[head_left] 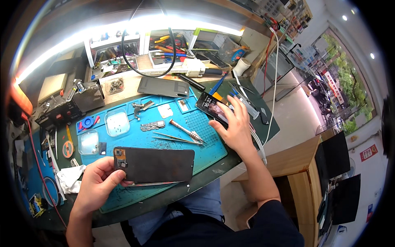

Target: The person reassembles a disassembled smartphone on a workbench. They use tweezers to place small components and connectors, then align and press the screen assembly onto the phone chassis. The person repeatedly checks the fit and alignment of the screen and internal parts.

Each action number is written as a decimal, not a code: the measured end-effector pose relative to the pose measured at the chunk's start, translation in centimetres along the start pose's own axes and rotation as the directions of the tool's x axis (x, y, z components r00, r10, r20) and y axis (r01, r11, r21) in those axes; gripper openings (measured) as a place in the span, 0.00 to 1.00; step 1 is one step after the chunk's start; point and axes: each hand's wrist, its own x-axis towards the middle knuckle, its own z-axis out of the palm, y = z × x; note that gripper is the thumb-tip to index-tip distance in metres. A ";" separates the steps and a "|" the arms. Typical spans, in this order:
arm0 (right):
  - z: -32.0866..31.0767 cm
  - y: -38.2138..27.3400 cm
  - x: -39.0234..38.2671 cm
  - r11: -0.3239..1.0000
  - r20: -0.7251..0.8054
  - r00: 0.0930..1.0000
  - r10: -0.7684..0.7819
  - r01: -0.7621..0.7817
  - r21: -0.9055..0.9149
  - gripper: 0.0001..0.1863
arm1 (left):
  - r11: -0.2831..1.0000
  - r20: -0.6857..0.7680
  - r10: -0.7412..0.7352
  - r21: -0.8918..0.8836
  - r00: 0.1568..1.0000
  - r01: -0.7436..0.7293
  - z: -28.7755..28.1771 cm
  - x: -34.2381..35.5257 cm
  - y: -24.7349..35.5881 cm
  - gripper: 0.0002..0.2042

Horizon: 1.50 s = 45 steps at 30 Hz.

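Observation:
My left hand [101, 181] pinches the left end of a dark phone screen panel [158, 166], above the near edge of the blue repair mat [205, 154]. A copper-coloured patch with small parts shows at the held end. Over at the right, my right hand [235, 127] is open, fingers spread over a smartphone [213, 108] with a lit screen. Whether the fingertips touch it I cannot tell. Between the hands lie tweezers [177, 138], a metal-tipped screwdriver [186, 131] and a phone circuit board [152, 126]. A grey phone back cover [163, 87] rests at the mat's far edge.
Clear plastic boxes [117, 122] with tiny screws stand on the mat's left. Beyond are tool bins [166, 47], a black cable loop [173, 53] and a white cup [242, 66]. White cables [275, 78] run down the right. A crumpled tissue [70, 179] lies left.

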 end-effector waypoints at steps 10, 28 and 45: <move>1.4 0.0 2.4 0.993 0.071 0.994 -0.082 0.088 -0.078 0.36 | 1.000 -0.008 0.000 0.008 1.000 0.000 -0.3 0.2 0.1 0.09; -1.2 0.6 -2.8 0.998 0.003 1.000 -0.005 0.005 -0.065 0.39 | 0.999 -0.043 0.007 0.037 0.999 -0.005 -0.5 0.4 0.0 0.09; -0.6 0.4 -2.5 0.998 -0.027 0.998 0.051 -0.052 -0.036 0.35 | 0.999 -0.050 0.020 0.034 0.999 -0.019 -0.7 0.2 0.1 0.09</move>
